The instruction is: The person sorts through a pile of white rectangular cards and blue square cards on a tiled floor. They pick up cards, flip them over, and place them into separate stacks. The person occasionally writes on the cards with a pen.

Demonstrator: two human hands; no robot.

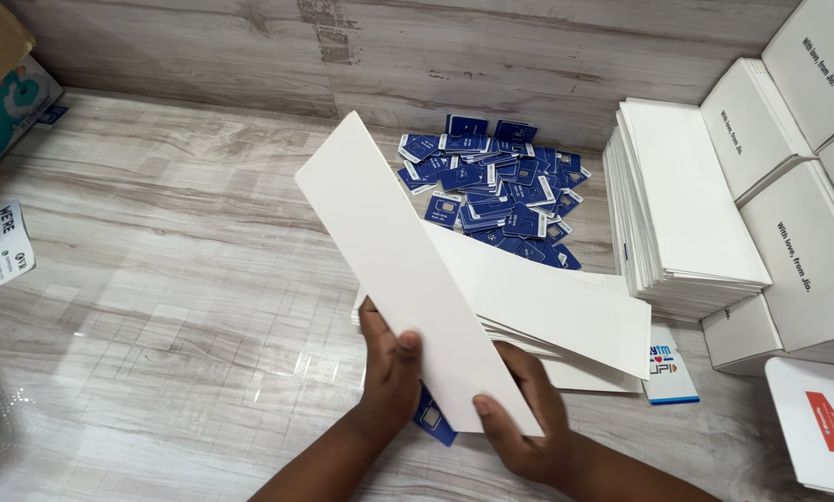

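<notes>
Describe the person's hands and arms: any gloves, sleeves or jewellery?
Both are bare. The left hand and right hand have no gloves or visible rings, and the forearms show no sleeves, watch or bracelets. Fingernails look short and unpainted.

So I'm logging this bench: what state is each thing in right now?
Long white card: lifted, tilted, held by both hands.
Left hand: gripping its lower edge.
Right hand: gripping its bottom corner.
Stack under it: fanned, lying flat.
Blue cards: loose heap.
Pile of white sleeves: neat, leaning.
White boxes: closed, stacked.
</notes>
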